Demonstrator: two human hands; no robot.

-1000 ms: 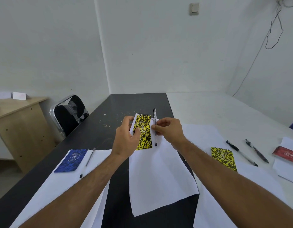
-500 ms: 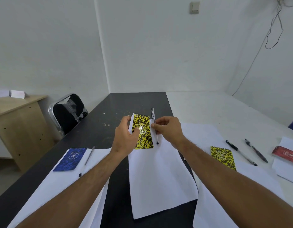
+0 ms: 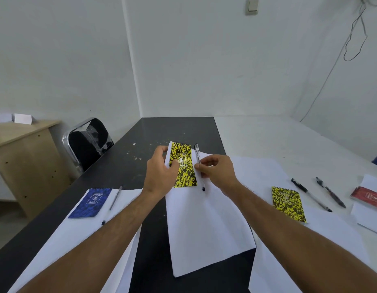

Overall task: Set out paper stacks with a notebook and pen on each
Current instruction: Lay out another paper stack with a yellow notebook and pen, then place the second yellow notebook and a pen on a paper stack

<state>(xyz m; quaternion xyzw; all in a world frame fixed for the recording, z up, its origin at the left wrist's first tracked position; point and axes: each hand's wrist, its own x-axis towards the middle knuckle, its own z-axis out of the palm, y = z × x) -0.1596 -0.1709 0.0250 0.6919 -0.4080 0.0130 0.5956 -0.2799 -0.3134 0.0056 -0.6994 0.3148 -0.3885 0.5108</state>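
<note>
Right hand (image 3: 217, 172) fingers pinch pen (image 3: 199, 166) beside yellow notebook (image 3: 182, 166).

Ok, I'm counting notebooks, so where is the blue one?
In the head view the blue notebook lies at the left, on the top corner of the left paper stack, with a pen just to its right.

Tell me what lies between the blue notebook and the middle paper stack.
In the head view, a pen lies on the left paper stack beside the blue notebook, then a strip of black table, crossed by the left forearm, before the middle paper stack.
</note>
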